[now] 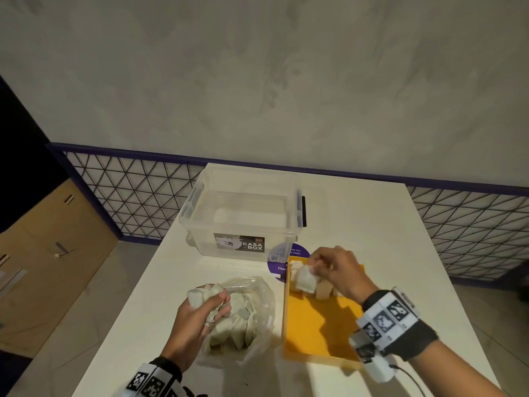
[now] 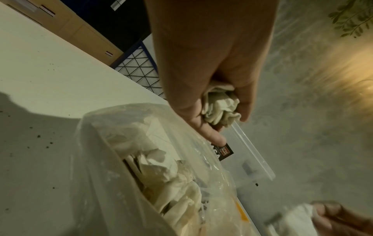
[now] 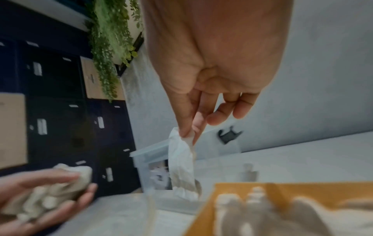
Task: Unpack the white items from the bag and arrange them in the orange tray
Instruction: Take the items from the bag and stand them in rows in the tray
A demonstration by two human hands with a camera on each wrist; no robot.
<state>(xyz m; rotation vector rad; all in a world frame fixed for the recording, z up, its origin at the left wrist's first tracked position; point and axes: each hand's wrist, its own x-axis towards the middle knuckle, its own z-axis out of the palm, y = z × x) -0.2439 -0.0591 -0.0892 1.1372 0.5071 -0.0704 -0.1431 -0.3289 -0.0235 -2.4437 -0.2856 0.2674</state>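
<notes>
A clear plastic bag [image 1: 257, 310] lies on the white table, full of small white sachets [image 1: 237, 319]. My left hand [image 1: 200, 313] grips a bunch of white sachets [image 2: 220, 108] just above the bag's mouth. To the right lies the orange tray [image 1: 317, 333], with a few sachets [image 1: 323, 290] standing along its far end. Over that end my right hand [image 1: 335, 270] pinches one white sachet [image 1: 306, 277] by its top edge, between thumb and forefinger; the sachet [image 3: 182, 161] hangs down.
A clear lidded storage box [image 1: 243, 213] with a black label stands behind the bag and tray. A purple round sticker [image 1: 279, 262] lies on the table [image 1: 372, 224] beside the tray. A mesh railing [image 1: 137, 193] runs behind the table.
</notes>
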